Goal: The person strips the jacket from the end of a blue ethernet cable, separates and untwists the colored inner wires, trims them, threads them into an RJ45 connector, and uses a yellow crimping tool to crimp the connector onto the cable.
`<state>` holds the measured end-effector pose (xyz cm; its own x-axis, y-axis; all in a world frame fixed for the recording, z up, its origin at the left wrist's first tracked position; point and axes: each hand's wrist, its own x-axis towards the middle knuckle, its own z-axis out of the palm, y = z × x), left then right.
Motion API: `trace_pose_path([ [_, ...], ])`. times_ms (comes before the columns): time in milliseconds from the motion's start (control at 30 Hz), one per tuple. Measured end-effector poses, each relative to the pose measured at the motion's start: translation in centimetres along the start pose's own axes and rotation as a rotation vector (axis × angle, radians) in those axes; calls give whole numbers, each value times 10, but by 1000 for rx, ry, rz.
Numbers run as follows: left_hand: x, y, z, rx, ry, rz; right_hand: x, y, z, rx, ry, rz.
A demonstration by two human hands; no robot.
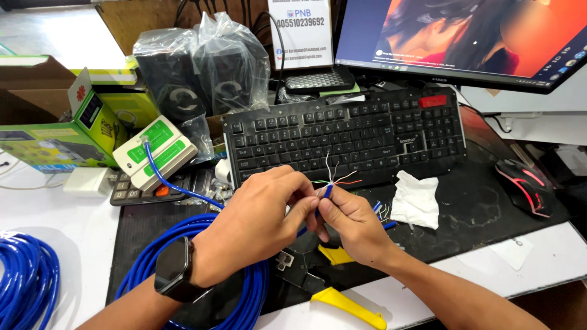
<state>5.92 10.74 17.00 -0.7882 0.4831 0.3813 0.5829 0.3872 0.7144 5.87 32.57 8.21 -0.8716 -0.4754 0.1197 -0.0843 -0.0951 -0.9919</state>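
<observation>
Both hands meet in front of a black keyboard (pixel 345 137) and pinch the stripped end of a blue network cable (pixel 328 190). Its thin coloured wires (pixel 335 177) fan out above the fingers. My left hand (pixel 260 223), with a black smartwatch (pixel 172 269) on the wrist, grips the cable from the left. From the right, my right hand (pixel 354 223) holds the cable just below the loose wires. The rest of that cable lies coiled (pixel 244 299) under my left forearm. A yellow-handled crimping tool (pixel 333 287) rests on the mat below my hands.
A white and green cable tester (pixel 156 153) with a blue lead plugged in sits left of the keyboard. Also in view: a crumpled white tissue (pixel 416 198), a black mouse with red light (pixel 526 186), a monitor (pixel 465 36), bagged speakers (pixel 202 73), and a second blue coil (pixel 27 284).
</observation>
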Motion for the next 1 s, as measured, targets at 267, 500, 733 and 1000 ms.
trace_pose_path([
  [267,-1,5,9,57,101,38,0,-3,-2,-54,0,21],
  [500,-1,7,10,50,130,90,0,-8,0,-86,25,59],
  [733,4,7,7,-640,-155,-299,0,-3,-2,-86,47,44],
  [1000,6,14,6,-515,-110,-230,1,-4,-4,-44,82,37],
])
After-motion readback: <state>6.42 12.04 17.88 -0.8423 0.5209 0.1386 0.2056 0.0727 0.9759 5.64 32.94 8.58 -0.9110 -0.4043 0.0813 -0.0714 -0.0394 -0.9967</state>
